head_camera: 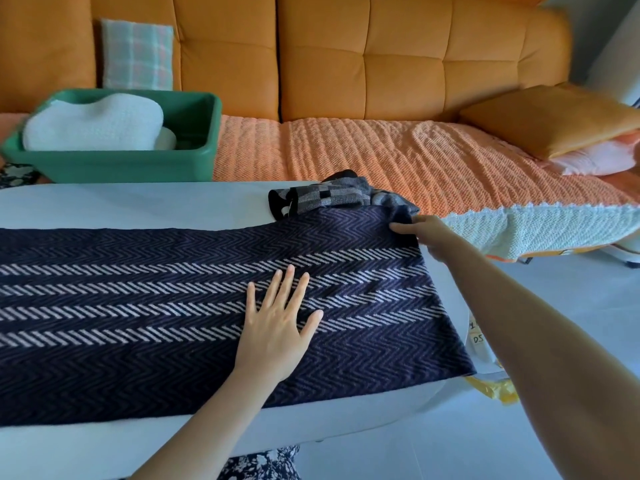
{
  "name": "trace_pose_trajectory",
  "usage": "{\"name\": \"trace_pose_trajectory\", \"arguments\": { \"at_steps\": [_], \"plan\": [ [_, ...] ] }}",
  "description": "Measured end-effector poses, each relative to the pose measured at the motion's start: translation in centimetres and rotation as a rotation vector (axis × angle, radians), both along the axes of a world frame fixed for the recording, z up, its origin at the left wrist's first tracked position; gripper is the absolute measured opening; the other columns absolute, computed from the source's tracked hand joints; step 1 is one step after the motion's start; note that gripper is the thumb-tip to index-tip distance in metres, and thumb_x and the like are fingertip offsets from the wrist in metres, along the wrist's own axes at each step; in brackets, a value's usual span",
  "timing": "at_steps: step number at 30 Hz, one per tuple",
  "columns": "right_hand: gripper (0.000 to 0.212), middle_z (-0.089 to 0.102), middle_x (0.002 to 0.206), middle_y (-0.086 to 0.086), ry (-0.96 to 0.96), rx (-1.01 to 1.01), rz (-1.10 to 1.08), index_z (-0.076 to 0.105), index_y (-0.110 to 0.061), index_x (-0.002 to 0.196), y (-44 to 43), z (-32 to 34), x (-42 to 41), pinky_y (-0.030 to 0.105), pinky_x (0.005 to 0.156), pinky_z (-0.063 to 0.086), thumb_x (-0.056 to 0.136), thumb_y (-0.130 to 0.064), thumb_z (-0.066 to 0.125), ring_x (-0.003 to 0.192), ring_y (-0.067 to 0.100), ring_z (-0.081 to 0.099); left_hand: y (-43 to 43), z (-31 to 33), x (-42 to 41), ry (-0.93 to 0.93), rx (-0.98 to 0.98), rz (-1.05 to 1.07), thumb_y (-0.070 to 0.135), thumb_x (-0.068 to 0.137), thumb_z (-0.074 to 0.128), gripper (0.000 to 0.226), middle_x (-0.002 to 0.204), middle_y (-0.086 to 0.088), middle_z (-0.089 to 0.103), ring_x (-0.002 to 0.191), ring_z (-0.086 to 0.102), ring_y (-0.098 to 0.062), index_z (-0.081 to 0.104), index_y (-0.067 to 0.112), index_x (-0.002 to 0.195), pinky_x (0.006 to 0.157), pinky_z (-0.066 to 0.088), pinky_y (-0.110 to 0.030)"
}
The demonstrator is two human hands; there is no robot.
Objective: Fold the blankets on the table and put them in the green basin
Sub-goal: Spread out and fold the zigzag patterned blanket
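Palm down, the left hand (277, 320) lies flat on the navy herringbone blanket (138, 323), fingers straight and spread over its pale zigzag stripes. The right hand (427, 235) reaches further out on an extended arm to the blanket's far right corner and pinches it, thumb on top and the other fingers hidden under the edge.

Just beyond that corner, touching the navy cloth, a grey checked blanket (332, 197) sits crumpled at the far edge of the white tabletop (138, 202), close to the right hand. The navy blanket is spread flat across most of the tabletop, running off the left of the view, with a bare strip of tabletop behind it and another in front.

Past the tabletop stands an orange sofa (381, 64) whose seat is covered with an orange quilted cover (346, 157). The green basin (121, 166) rests on the seat at the far left, well apart from both hands, and holds a folded white blanket (93, 128). A plaid cushion (138, 53) leans against the sofa back behind the basin. At the sofa's right end an orange pillow (554, 119) lies on a pink pillow (595, 159). Below the tabletop's right end, a yellow bag (491, 389) shows.
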State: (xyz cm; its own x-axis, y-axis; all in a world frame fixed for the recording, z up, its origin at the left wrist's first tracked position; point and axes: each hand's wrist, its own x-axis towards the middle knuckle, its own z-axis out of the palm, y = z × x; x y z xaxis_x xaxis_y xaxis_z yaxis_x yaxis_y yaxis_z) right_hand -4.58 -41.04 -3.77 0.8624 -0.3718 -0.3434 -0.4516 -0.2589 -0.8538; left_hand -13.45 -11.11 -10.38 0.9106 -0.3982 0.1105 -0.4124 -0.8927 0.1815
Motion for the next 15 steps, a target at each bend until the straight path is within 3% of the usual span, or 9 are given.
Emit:
{"name": "trace_pose_trajectory", "arguments": {
  "at_steps": [2,5,9,11,15],
  "plan": [
    [0.021,0.059,0.105,0.015,-0.079,0.059,-0.132,0.055,-0.007,0.089,0.2,0.0,-0.3,0.038,0.082,0.05,0.08,-0.014,0.073,0.098,0.031,0.058,0.0,0.0,0.0,0.003,-0.001,0.001,0.065,0.08,-0.014,0.076,0.156,0.004,-0.015,0.143,-0.015,-0.013,-0.011,0.03,0.147,0.116,-0.008,-0.048],
    [0.018,0.057,0.092,0.016,-0.162,-0.053,-0.207,0.055,-0.005,0.093,0.0,-0.2,-0.3,0.031,0.056,0.048,0.085,-0.014,0.069,0.08,0.029,0.056,0.0,-0.1,0.1,0.01,0.008,-0.001,0.065,0.079,-0.015,0.076,0.155,0.004,-0.016,0.142,-0.016,-0.013,-0.012,0.03,0.147,0.115,-0.009,-0.048],
    [0.018,0.06,0.075,0.015,-0.179,-0.1,-0.199,0.061,0.0,0.097,-0.5,-0.4,-1.0,0.024,0.046,0.049,0.09,-0.017,0.063,0.048,0.015,0.059,0.0,-0.1,0.2,0.014,0.015,0.003,0.065,0.078,-0.016,0.077,0.155,0.004,-0.017,0.142,-0.017,-0.012,-0.013,0.031,0.147,0.115,-0.01,-0.047],
    [0.031,0.061,0.072,0.01,-0.11,-0.055,-0.139,0.062,0.003,0.101,-0.7,-0.6,-2.1,0.021,0.046,0.049,0.092,-0.026,0.061,0.052,0.013,0.059,0.1,-0.1,0.2,0.016,0.002,0.003,0.065,0.078,-0.015,0.077,0.155,0.004,-0.015,0.142,-0.015,-0.012,-0.011,0.03,0.147,0.115,-0.01,-0.047],
    [0.038,0.056,0.071,0.009,0.051,-0.163,0.085,0.061,0.0,0.088,-1.2,0.0,-5.0,0.021,0.056,0.046,0.084,-0.038,0.067,0.063,0.017,0.055,0.2,-0.1,0.2,0.032,0.043,-0.003,0.065,0.075,-0.019,0.079,0.155,0.004,-0.018,0.142,-0.017,-0.012,-0.014,0.03,0.146,0.115,-0.012,-0.047]
  ]
}}
